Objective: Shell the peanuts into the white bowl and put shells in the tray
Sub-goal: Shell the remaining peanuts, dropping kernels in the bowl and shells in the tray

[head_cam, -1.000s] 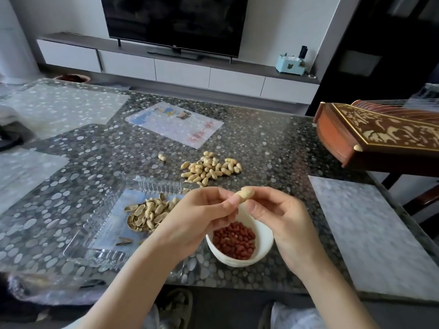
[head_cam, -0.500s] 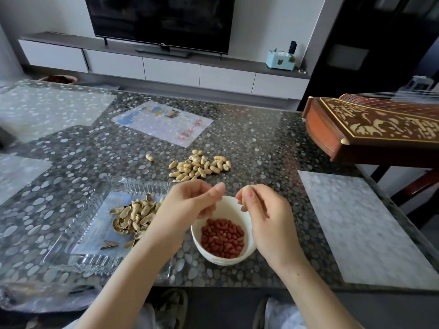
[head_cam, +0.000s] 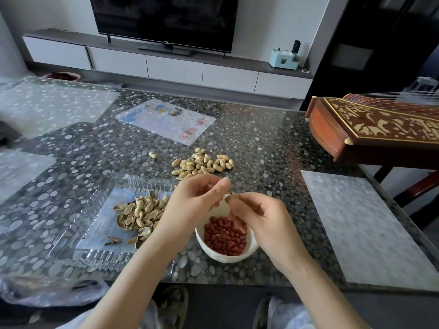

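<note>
A person's right hand (head_cam: pixel 261 222) pinches a split shell half (head_cam: pixel 232 197) between thumb and fingertips, directly above the far rim of the white bowl (head_cam: pixel 223 256). The left hand (head_cam: pixel 194 205) is poised just beside it, fingers curled and thumb pressed to the forefinger; whether it grips anything cannot be told. The bowl, partly covered by both hands, holds a layer of red-skinned kernels (head_cam: pixel 225 237) and stands near the front edge of the pebble-patterned table (head_cam: pixel 273 150). Touching the bowl's left side is a clear plastic tray (head_cam: pixel 78 236) with a heap of empty shells (head_cam: pixel 140 214) at its right end. Beyond the hands lies a pile of unshelled peanuts (head_cam: pixel 202 162), with a single peanut (head_cam: pixel 153 155) apart to its left. Farther back sit a printed sheet (head_cam: pixel 166 119), a carved wooden stringed instrument (head_cam: pixel 380 129) at right, and a television (head_cam: pixel 164 20).
</note>
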